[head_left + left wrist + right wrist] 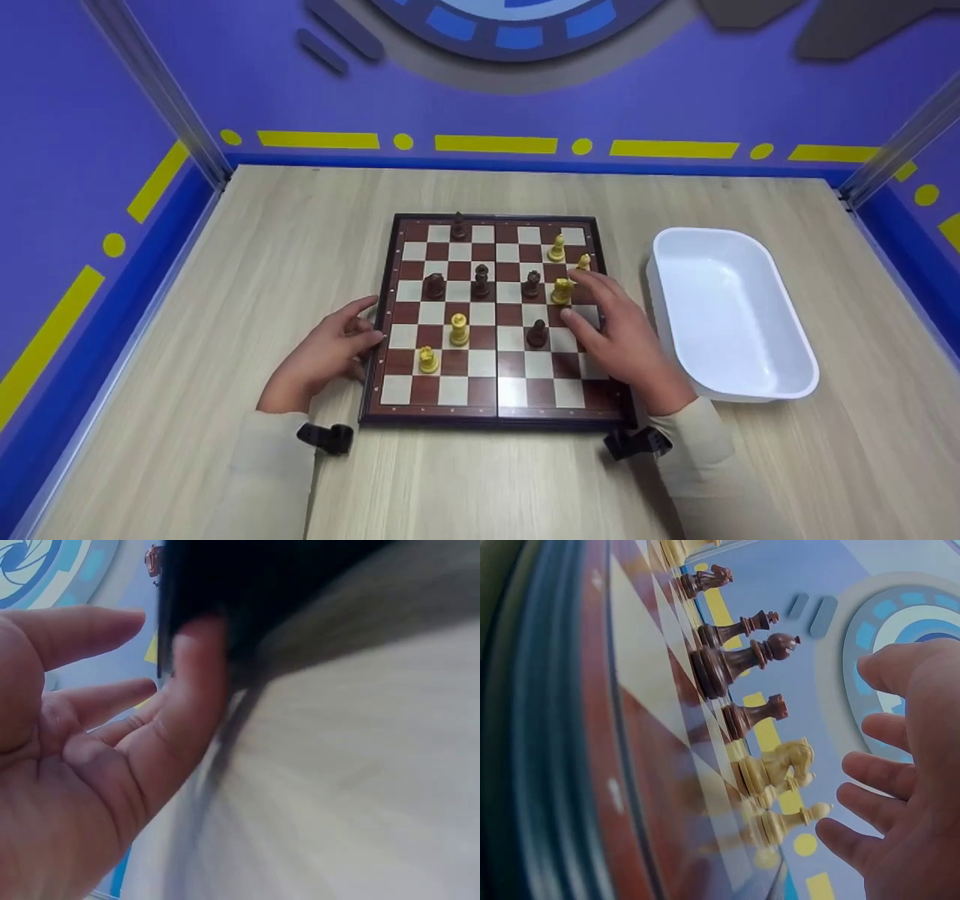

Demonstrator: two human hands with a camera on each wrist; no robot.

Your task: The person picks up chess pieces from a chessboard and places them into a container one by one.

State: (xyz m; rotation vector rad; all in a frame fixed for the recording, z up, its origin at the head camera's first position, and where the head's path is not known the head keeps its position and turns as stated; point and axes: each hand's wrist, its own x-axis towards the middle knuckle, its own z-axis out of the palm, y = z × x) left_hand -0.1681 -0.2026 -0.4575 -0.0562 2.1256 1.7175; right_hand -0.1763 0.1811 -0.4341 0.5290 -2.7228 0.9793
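A chessboard [511, 390] with a dark frame lies on the table. My left hand [330, 352] is at its left edge, fingertips against the frame; in the left wrist view a finger [196, 682] meets the dark edge. Over the right side of the board is my right hand [619, 330], fingers apart and nothing between them. Nearest to it stands a cream knight [562, 291], also seen in the right wrist view. A cream piece [584, 262] is partly behind the fingers. Close by are a dark bishop [537, 334] and a dark rook [532, 283].
Other pieces stand upright: a tall cream piece [459, 330], a cream rook [427, 360], a dark knight [434, 285], a tall dark piece [481, 280]. A white plastic tub [795, 375] sits right of the board. Blue panels [525, 112] enclose the table.
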